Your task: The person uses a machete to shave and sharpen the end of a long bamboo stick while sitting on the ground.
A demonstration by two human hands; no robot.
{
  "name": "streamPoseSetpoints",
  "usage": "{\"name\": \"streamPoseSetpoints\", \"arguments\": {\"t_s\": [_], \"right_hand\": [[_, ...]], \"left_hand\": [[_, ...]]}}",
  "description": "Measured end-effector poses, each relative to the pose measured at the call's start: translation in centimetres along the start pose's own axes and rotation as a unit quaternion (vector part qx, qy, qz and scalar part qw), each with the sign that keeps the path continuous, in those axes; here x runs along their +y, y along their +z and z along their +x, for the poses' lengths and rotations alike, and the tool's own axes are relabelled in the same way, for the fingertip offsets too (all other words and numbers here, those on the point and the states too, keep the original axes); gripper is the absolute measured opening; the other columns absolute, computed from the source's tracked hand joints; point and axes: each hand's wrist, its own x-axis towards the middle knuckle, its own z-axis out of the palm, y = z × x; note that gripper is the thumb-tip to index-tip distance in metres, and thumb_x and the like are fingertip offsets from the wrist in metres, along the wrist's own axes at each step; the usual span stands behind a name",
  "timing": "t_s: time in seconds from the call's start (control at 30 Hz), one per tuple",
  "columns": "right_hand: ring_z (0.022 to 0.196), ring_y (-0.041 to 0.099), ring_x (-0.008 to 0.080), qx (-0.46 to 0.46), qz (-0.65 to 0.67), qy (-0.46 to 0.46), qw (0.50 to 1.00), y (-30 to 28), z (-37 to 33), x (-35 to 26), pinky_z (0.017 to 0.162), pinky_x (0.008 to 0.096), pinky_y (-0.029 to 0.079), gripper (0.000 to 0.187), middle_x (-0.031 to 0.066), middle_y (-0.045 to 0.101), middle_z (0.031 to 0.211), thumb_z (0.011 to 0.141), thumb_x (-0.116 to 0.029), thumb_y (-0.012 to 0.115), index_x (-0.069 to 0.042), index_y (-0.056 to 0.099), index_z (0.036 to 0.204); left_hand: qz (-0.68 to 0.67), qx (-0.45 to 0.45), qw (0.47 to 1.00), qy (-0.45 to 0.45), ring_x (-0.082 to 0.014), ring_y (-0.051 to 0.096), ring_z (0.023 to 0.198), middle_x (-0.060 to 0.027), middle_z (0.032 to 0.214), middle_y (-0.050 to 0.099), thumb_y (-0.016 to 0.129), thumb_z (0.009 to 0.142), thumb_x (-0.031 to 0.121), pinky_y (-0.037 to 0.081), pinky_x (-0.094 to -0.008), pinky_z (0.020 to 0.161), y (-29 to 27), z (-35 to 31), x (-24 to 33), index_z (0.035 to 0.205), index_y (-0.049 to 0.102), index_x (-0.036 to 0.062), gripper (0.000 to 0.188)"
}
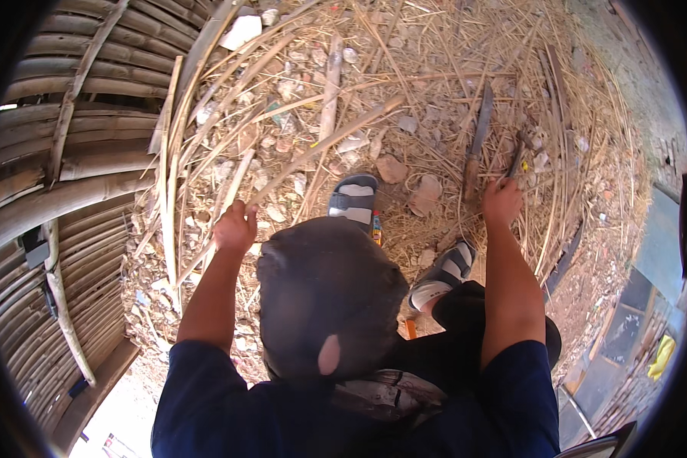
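Note:
My left hand point(235, 227) is closed around a long bamboo strip point(320, 143) that slants up and to the right over the ground. My right hand point(501, 200) grips the handle of a small dark tool point(517, 159), its head pointing up among the straw. Just left of that hand, a long machete point(477, 141) with a wooden handle lies on the ground. My feet in grey sandals point(353, 198) rest between the two hands, and my dark trousered knee point(324, 294) fills the middle.
A wall of stacked bamboo poles point(76, 153) curves along the left. Split bamboo strips, straw and stone chips point(427, 191) litter the dirt ground. Brick rubble and a grey slab point(664, 244) lie at the right.

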Motion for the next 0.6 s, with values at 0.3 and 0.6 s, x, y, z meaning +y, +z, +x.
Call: {"name": "streamPoseSetpoints", "arguments": {"t_s": [0.3,0.6], "right_hand": [[0.109,0.062,0.0440,-0.177,0.079,-0.077,0.978,3.6,-2.7,0.9,0.097,0.0518,0.047,0.053,0.0255,0.065,0.113,0.088,-0.037,0.072,-0.003,0.057,0.126],[0.099,0.065,0.0464,-0.236,0.032,-0.059,0.969,0.5,-0.9,-2.2,0.091,0.0524,0.051,0.052,0.0293,0.067,0.107,0.084,-0.033,0.069,0.004,0.056,0.117]], "left_hand": [[0.032,0.150,0.988,0.007,-0.0347,0.057,0.118,-0.0164,0.126,0.057,0.050,0.101,0.048,0.046,-0.0544,0.097,-3.4,6.0,-3.8,0.127,0.057,0.0073,0.049],[0.069,0.100,0.990,-0.078,-0.0324,0.044,0.136,-0.0125,0.145,0.047,0.056,0.099,0.034,0.042,-0.0515,0.106,-4.9,14.2,-7.2,0.148,0.039,0.0107,0.057]]}}
